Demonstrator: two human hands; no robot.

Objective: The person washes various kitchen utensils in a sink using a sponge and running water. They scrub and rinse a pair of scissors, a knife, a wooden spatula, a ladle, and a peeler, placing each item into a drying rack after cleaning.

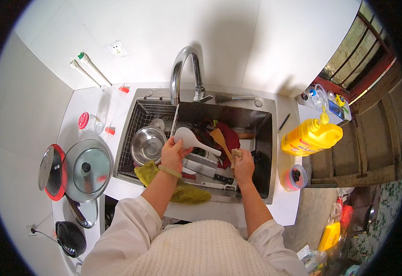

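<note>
My left hand (173, 155) grips a white rice paddle (186, 136) by its broad end, the handle pointing right over the sink. In my right hand (244, 165) is a tan sponge or scrubber (236, 157), close to the handle's tip but apart from it. Below them in the dark sink basin (264, 151) lie a wooden spatula (222, 142), a cleaver (201, 165) with a black handle, a white peeler or similar tool (218, 186) and a dark red cloth or bag (232, 136). A yellow-green cloth (187, 191) hangs over the sink's front edge, under my left wrist.
A chrome faucet (178, 76) arches over the sink. A metal bowl (148, 145) sits in the wire rack (142, 110) at left. Glass lids (92, 165) and a lidded jar (92, 123) stand farther left. At right are a yellow pump bottle (304, 138) and a plastic cup (294, 177).
</note>
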